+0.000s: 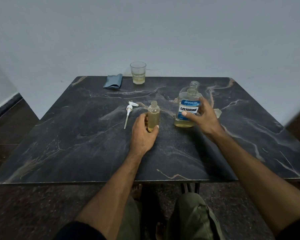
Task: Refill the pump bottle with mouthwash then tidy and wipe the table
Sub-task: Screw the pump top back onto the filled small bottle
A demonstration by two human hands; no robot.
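Left hand: wrapped around the lower half of the pump bottle, thumb on its near side, fingers behind it. Bottle stands upright near the middle of the tabletop, neck open, pale yellow liquid filling most of it.

Right hand: fingers spread around the mouthwash bottle, thumb on the blue label, fingers on the bottle's right side; whether the grip is firm or only resting, I cannot tell. Bottle is upright, uncapped, toward the right of centre, a shallow layer of yellow liquid at its bottom. Its neck shows doubled from motion blur.

Pump head: white, lying flat just left of the pump bottle, apart from it, tube pointing toward the near edge.

Glass: clear tumbler at the far edge, near its middle, a little yellowish liquid in the bottom.

Cloth: blue-grey, folded, at the far edge just left of the glass.

Small pale object: on the tabletop just right of the right hand, partly hidden; what it is cannot be told.

Tabletop: dark marble with pale veins.
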